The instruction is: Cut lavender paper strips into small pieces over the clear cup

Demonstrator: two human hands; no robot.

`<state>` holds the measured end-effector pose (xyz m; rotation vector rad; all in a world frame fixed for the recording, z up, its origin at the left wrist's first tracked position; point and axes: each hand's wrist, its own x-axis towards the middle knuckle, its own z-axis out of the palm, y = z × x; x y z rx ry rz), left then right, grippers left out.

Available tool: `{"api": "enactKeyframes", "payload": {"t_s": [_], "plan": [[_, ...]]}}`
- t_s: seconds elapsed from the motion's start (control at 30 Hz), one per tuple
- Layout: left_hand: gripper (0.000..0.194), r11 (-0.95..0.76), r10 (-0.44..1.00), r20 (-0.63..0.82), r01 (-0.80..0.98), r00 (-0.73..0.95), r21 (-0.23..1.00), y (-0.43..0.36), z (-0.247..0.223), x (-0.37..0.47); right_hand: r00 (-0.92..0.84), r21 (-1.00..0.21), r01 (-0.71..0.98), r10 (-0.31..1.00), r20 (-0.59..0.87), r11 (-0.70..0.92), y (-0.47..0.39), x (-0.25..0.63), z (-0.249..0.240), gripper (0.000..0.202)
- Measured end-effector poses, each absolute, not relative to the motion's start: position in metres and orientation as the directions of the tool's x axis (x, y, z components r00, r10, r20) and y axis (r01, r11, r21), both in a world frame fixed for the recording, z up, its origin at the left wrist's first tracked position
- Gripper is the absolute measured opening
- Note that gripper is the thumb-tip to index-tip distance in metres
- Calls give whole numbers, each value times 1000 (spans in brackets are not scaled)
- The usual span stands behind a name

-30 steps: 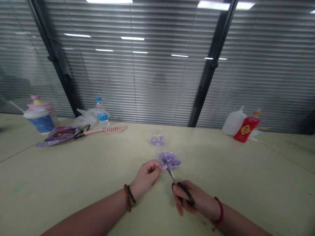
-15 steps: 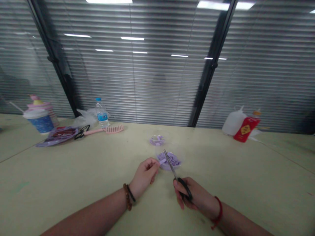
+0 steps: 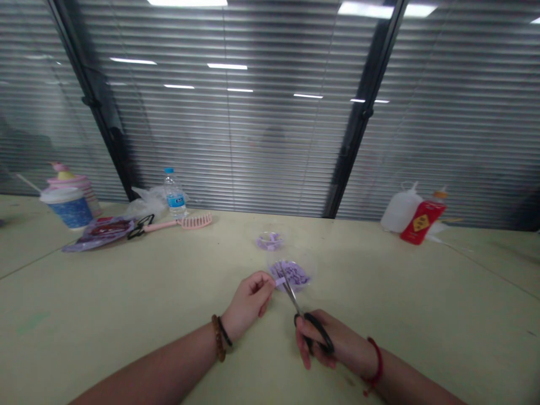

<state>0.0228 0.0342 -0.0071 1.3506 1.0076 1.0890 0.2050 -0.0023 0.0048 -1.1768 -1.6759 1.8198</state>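
Note:
My left hand is closed, pinching a short light-purple strip between thumb and fingers. Black-handled scissors are gripped in my right hand, with fingers through the loops. Their blades are parted and point up and left, reaching the free end of the strip. Both lie over a clear shallow bowl that holds many small purple cut pieces. Just behind it stands a second clear bowl with fewer, longer purple pieces.
At the back left are a blue cup, a purple package, black-handled scissors, a pink hairbrush and a water bottle. A red bottle and a whitish bag stand back right, before the blinds.
The scissors' blades have opened and drawn slightly down, while the handle loops have spread in my right hand. My left hand has hardly moved and still pinches the strip.

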Motion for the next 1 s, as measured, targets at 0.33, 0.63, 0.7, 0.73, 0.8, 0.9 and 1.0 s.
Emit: {"api": "enactKeyframes", "payload": {"t_s": [0.33,0.63,0.7,0.73,0.8,0.9,1.0], "plan": [[27,-91,964,78,41,255,995,32,-5,23,-548,-943,267,775,-316,-196,-4,204,8,57],[31,-70,973,63,24,221,997,36,-9,22,-485,-956,201,826,-288,-215,-1,203,0,56],[31,-67,978,61,26,199,997,37,-10,22,-460,-955,182,838,-293,-234,0,204,-2,55],[31,-66,981,60,24,187,998,37,-10,22,-452,-955,171,842,-294,-241,0,205,-2,55],[31,-62,985,59,14,161,998,38,-10,22,-453,-957,158,843,-290,-244,0,204,-1,55],[32,-57,991,57,-2,121,998,37,-7,22,-496,-952,200,814,-301,-230,-2,203,3,57],[31,-85,994,83,31,77,996,33,-5,24,-543,-946,259,781,-308,-193,-3,201,4,56]]}}
